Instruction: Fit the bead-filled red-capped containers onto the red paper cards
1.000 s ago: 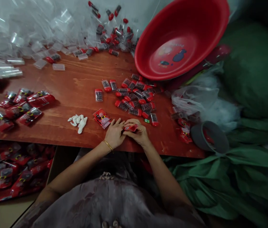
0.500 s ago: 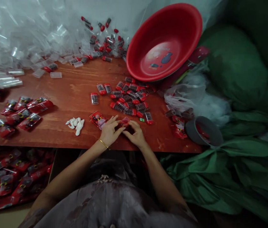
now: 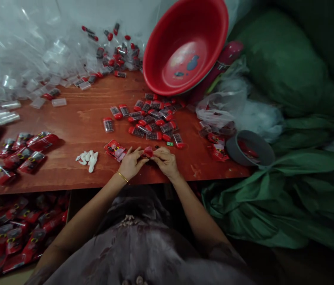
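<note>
The view has shifted since a second ago: the large round red plastic basin (image 3: 184, 43), glossy and tilted on its rim, now sits further left and higher in the picture, and the reddish-brown wooden tabletop (image 3: 78, 118), flat with visible grain, shows less of its right end. Both hands remain at the near edge. The small red glossy packet (image 3: 148, 151), which lay flatter and longer between the fingers a second ago, now appears bunched and compact, which suggests the work on it has advanced by one fold or press.

The left hand (image 3: 131, 162), with a thin gold bangle at the wrist, pinches the packet's left end with narrow fingers. The right hand (image 3: 165, 160) closes on its right end. The packet stays just above the tabletop, between both hands.

Beyond the hands lies a loose cluster of small clear rectangular plastic cases with red caps (image 3: 151, 120). To the left lie a flat printed red wrapper (image 3: 115, 149) and small white soft-looking pieces (image 3: 87, 157).
</note>
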A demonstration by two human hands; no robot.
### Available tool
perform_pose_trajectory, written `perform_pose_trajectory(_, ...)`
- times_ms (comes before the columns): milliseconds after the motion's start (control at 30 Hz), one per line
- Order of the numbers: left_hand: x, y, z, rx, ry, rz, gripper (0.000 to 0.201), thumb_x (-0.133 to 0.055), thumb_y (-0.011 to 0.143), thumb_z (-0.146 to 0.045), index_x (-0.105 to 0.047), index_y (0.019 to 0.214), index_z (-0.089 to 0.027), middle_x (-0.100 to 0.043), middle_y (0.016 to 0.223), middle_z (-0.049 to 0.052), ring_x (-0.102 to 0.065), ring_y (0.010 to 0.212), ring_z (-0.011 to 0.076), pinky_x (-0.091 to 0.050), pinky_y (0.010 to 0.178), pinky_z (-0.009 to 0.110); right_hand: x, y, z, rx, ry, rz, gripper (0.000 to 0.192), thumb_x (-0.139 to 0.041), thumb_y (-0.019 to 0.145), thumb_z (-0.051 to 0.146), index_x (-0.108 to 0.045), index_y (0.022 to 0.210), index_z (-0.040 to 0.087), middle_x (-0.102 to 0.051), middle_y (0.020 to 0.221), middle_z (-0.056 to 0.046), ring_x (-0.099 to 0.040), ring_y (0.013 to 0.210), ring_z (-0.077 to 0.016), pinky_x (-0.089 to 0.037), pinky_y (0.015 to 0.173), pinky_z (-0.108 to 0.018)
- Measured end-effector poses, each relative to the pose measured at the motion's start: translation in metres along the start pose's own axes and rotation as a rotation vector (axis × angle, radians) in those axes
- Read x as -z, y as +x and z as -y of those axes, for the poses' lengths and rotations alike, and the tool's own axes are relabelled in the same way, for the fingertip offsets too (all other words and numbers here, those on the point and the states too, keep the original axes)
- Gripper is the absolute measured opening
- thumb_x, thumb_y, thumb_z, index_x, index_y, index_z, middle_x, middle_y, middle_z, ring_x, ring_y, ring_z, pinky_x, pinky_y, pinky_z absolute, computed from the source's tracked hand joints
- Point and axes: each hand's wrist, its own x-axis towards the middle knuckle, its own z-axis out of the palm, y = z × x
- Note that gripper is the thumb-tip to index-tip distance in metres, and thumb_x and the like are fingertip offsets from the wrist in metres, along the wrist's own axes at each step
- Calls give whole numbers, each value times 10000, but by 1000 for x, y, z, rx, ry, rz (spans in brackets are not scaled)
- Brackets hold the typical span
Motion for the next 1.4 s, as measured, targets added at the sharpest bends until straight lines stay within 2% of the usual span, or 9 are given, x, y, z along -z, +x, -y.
perform_pose_trajectory(233,1,-1,-2,29,19,-48,217,-606,799,-308,-653,976,-190,-706,1013,82,-638,985,226,-321,1055,472,2,0,5,96,-79,36,192,-522,871,313,-701,864,244,-722,791,-22,-647,728,-161,-439,921,-434)
perform_pose_trajectory(500,-3,-2,2,15,-9,-64,166,-592,805,-268,-667,926,-183,-721,926,66,-662,877,206,-364,1035,445,-3,0,16,136,-276,-63,149,-517,825,215,-657,778,238,-714,740,-18,-638,690,-169,-415,946,-470)
perform_pose_trajectory(700,-5,-6,-2,-39,-29,-122,302,-563,823,-270,-595,1117,-206,-653,1173,73,-567,1146,208,-306,1089,450,-6,-1,25,95,-355,-107,146,-535,796,187,-655,737,245,-707,705,-3,-627,661,-165,-324,1037,-517)
perform_pose_trajectory(933,-9,-9,3,-37,46,-81,286,-529,861,-255,-598,1131,-191,-661,1160,87,-503,1225,240,-257,1100,510,-12,-7,14,104,-333,-94,141,-536,803,183,-652,753,247,-704,719,-1,-610,670,-165,-281,1070,-528)
perform_pose_trajectory(1067,-9,-12,3,-16,157,-83,266,-529,861,-252,-610,1110,-206,-657,1171,77,-453,1266,270,-235,1090,558,-13,-8,11,144,-339,-10,139,-529,808,196,-651,757,238,-707,733,-6,-602,672,-168,-257,1084,-526)
perform_pose_trajectory(1133,-8,-14,2,1,212,-62,264,-524,862,-252,-616,1104,-200,-635,1205,84,-444,1272,282,-242,1085,561,-10,-8,14,125,-315,25,147,-508,823,200,-650,795,229,-710,767,-14,-615,713,-171,-244,1089,-523)
perform_pose_trajectory(1200,-8,-15,-1,16,258,-29,266,-513,865,-247,-617,1103,-192,-621,1226,87,-428,1283,290,-236,1088,563,-6,-8,18,81,-279,41,164,-518,819,212,-641,926,217,-712,888,-38,-630,824,-188,-254,1082,-514)
perform_pose_trajectory(1300,-6,-16,-5,29,305,15,279,-513,856,-217,-608,1116,-186,-595,1263,80,-391,1308,292,-216,1099,560,-2,-7,23,52,-243,68,296,-586,793,276,-600,1081,208,-679,1058,-73,-607,984,-219,-300,1055,-487)
perform_pose_trajectory(1400,-4,-15,-7,42,327,33,301,-522,844,-195,-596,1136,-184,-566,1299,77,-366,1324,287,-206,1111,550,-3,-5,19,59,-226,114,176,-590,827,341,-654,958,240,-695,993,-44,-614,954,-204,-314,1039,-458)
